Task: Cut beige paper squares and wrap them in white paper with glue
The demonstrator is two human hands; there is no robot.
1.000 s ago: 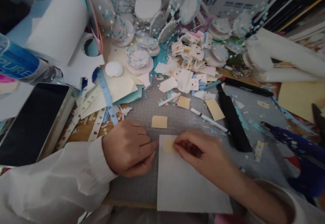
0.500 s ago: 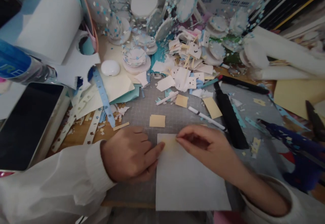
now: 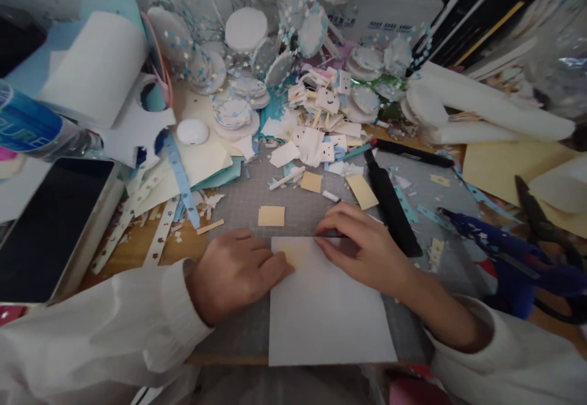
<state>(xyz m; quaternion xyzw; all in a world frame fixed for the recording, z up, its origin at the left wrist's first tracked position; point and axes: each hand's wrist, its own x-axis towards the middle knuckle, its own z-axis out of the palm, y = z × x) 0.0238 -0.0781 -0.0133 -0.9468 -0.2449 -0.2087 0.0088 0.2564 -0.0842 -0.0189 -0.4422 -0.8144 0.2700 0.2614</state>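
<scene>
The left hand [image 3: 243, 273], curled, touches the paper [image 3: 328, 313] on the mat [image 3: 243, 191] by a yellow patch [image 3: 296, 249], likely placed; its grip is hidden. Three loose cards [image 3: 271, 216] seem unused. The right hand [image 3: 362, 246] nearly pinches the paper's edge; its hold is unclear.

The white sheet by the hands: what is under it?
A gray mat shows beside the white sheet and likely runs beneath. A faint yellow patch near the sheet's upper left corner may be something showing through. Anything else there is covered.
</scene>
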